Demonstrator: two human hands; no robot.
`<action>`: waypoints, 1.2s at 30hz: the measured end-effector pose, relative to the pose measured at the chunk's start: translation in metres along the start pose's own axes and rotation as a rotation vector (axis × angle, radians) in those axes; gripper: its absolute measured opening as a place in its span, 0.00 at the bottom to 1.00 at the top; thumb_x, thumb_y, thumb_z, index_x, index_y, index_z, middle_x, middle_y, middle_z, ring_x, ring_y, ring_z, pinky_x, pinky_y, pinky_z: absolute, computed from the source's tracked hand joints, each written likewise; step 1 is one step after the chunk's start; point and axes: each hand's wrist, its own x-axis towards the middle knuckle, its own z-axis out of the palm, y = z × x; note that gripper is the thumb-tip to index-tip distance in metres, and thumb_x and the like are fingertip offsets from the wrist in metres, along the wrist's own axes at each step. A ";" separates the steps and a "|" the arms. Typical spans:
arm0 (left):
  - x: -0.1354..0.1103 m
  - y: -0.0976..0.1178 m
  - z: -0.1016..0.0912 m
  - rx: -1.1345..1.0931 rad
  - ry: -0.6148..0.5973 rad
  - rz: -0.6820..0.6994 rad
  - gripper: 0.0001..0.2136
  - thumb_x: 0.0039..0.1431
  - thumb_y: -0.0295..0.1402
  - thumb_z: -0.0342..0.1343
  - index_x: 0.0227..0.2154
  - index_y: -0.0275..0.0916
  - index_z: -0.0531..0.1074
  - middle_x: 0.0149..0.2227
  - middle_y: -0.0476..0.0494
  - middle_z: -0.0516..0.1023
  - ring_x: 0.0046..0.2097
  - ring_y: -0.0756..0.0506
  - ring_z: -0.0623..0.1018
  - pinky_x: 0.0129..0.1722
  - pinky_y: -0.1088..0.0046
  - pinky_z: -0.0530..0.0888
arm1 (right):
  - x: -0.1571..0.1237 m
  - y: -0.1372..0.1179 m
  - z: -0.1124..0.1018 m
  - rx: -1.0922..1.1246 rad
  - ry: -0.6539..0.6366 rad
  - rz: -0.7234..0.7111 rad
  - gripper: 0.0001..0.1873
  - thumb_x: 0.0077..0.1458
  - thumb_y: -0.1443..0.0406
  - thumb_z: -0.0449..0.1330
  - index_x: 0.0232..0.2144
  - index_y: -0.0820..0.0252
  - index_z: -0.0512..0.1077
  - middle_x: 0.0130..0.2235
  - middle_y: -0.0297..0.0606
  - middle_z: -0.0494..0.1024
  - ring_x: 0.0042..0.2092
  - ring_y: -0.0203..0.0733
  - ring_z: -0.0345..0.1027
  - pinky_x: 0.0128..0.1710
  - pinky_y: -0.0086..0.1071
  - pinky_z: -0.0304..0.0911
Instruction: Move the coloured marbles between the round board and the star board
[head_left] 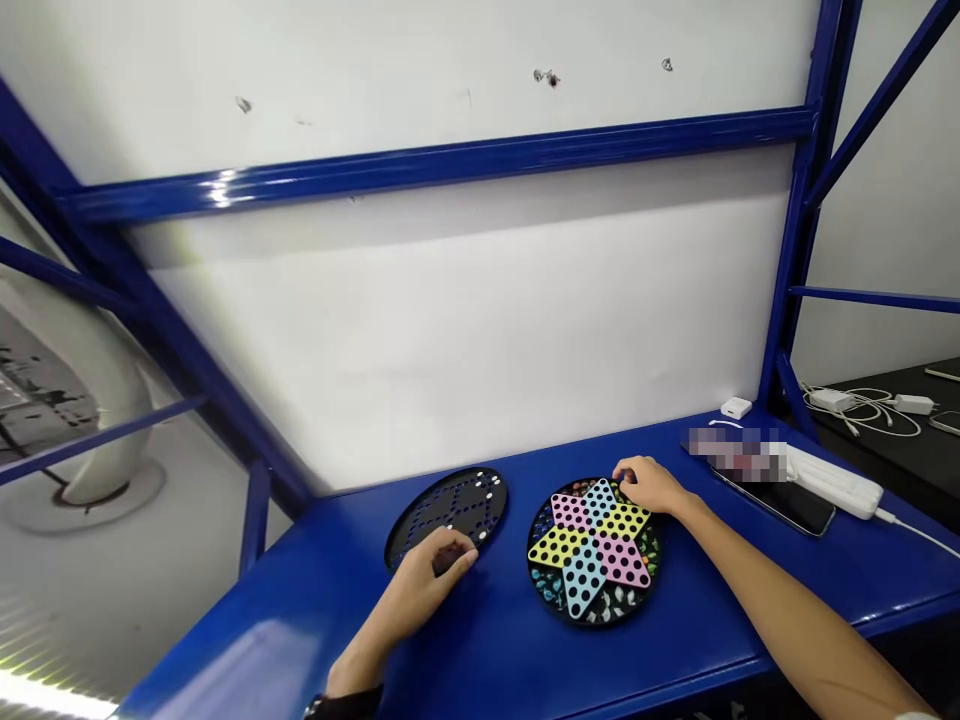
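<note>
While the left hand (pixel 424 580) hangs at the near edge of the black round tray (pixel 471 512), left of the frame's lower centre, its fingers are bent, thumb close to forefinger; from where I stand I can't tell whether anything is pinched there. Just right of lower centre sits the round board (pixel 595 537), its dotted pastel star ringed by small coloured pieces (pixel 619 602). The right hand (pixel 654 486) is at the board's upper right edge, fingers curled, any hold hidden from me. Farther right, a dark phone (pixel 795 505) lies on the blue table (pixel 495 660).
</note>
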 end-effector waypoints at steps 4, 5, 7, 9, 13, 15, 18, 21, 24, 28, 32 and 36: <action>-0.002 0.039 0.003 -0.050 0.026 0.037 0.17 0.60 0.50 0.49 0.33 0.42 0.74 0.32 0.47 0.77 0.35 0.45 0.74 0.36 0.72 0.69 | 0.000 0.000 -0.001 -0.025 -0.008 -0.010 0.15 0.48 0.69 0.54 0.38 0.56 0.76 0.28 0.34 0.77 0.31 0.38 0.67 0.30 0.29 0.55; -0.003 0.049 0.006 -0.060 -0.019 0.050 0.16 0.60 0.48 0.50 0.33 0.42 0.74 0.32 0.47 0.77 0.36 0.45 0.74 0.36 0.72 0.69 | 0.000 0.001 0.000 -0.030 -0.003 -0.019 0.16 0.49 0.69 0.53 0.38 0.56 0.77 0.29 0.34 0.77 0.32 0.39 0.68 0.30 0.29 0.55; -0.006 0.065 0.014 -0.076 -0.166 0.088 0.13 0.58 0.45 0.53 0.36 0.43 0.75 0.36 0.48 0.77 0.37 0.45 0.74 0.37 0.72 0.69 | 0.002 0.004 0.001 -0.044 0.027 -0.046 0.16 0.49 0.70 0.53 0.38 0.57 0.77 0.33 0.37 0.79 0.35 0.40 0.70 0.33 0.29 0.57; -0.007 0.076 0.027 -0.070 -0.275 0.133 0.11 0.57 0.43 0.56 0.39 0.44 0.74 0.40 0.48 0.77 0.39 0.46 0.74 0.39 0.71 0.70 | 0.005 0.008 0.002 -0.058 0.074 -0.065 0.17 0.50 0.71 0.52 0.38 0.57 0.77 0.38 0.39 0.80 0.40 0.42 0.71 0.38 0.30 0.59; -0.002 0.091 0.046 0.083 -0.227 0.225 0.09 0.59 0.39 0.53 0.41 0.45 0.72 0.43 0.46 0.75 0.44 0.45 0.73 0.45 0.69 0.69 | 0.009 0.016 0.003 -0.063 0.121 -0.045 0.17 0.51 0.72 0.52 0.39 0.58 0.77 0.40 0.39 0.80 0.42 0.42 0.71 0.43 0.30 0.60; 0.001 0.101 0.051 0.230 -0.200 0.265 0.09 0.62 0.38 0.51 0.42 0.45 0.71 0.44 0.45 0.74 0.46 0.43 0.72 0.46 0.67 0.68 | 0.010 0.019 0.002 -0.063 0.141 -0.021 0.16 0.51 0.72 0.53 0.39 0.58 0.77 0.39 0.39 0.80 0.42 0.42 0.71 0.43 0.30 0.60; 0.000 0.115 0.055 0.435 -0.206 0.293 0.10 0.65 0.37 0.46 0.44 0.44 0.68 0.45 0.44 0.74 0.45 0.42 0.72 0.44 0.65 0.67 | 0.010 0.022 0.002 -0.063 0.158 0.008 0.15 0.50 0.72 0.53 0.38 0.58 0.76 0.36 0.38 0.80 0.40 0.41 0.72 0.41 0.29 0.60; -0.007 0.122 0.061 0.568 -0.206 0.295 0.11 0.67 0.35 0.41 0.44 0.42 0.67 0.45 0.42 0.73 0.44 0.42 0.72 0.42 0.64 0.67 | 0.010 0.023 0.003 -0.064 0.170 0.011 0.15 0.50 0.72 0.54 0.37 0.57 0.76 0.36 0.37 0.80 0.40 0.41 0.72 0.40 0.29 0.59; -0.011 0.120 0.067 0.619 -0.190 0.310 0.13 0.68 0.33 0.37 0.44 0.40 0.66 0.46 0.40 0.72 0.43 0.42 0.72 0.41 0.64 0.68 | 0.011 0.024 0.004 -0.062 0.176 0.008 0.15 0.50 0.72 0.54 0.37 0.57 0.76 0.37 0.37 0.80 0.41 0.41 0.71 0.40 0.29 0.59; -0.008 0.114 0.072 0.580 -0.216 0.281 0.12 0.68 0.33 0.36 0.45 0.39 0.64 0.45 0.40 0.71 0.42 0.43 0.73 0.40 0.66 0.70 | 0.010 0.024 0.003 -0.064 0.176 0.015 0.14 0.50 0.72 0.54 0.36 0.56 0.76 0.35 0.36 0.80 0.40 0.40 0.71 0.38 0.28 0.58; -0.004 0.113 0.076 0.634 -0.227 0.234 0.12 0.68 0.32 0.36 0.43 0.39 0.64 0.44 0.39 0.70 0.41 0.44 0.74 0.38 0.67 0.71 | 0.009 0.023 0.002 -0.059 0.169 0.017 0.14 0.50 0.72 0.54 0.36 0.56 0.76 0.35 0.36 0.80 0.39 0.40 0.71 0.37 0.28 0.58; -0.004 0.109 0.081 0.644 -0.239 0.263 0.12 0.69 0.32 0.35 0.42 0.39 0.64 0.45 0.39 0.70 0.38 0.44 0.74 0.35 0.68 0.71 | 0.009 0.024 0.002 -0.061 0.165 0.012 0.14 0.51 0.71 0.54 0.37 0.56 0.76 0.34 0.36 0.79 0.38 0.39 0.71 0.37 0.28 0.58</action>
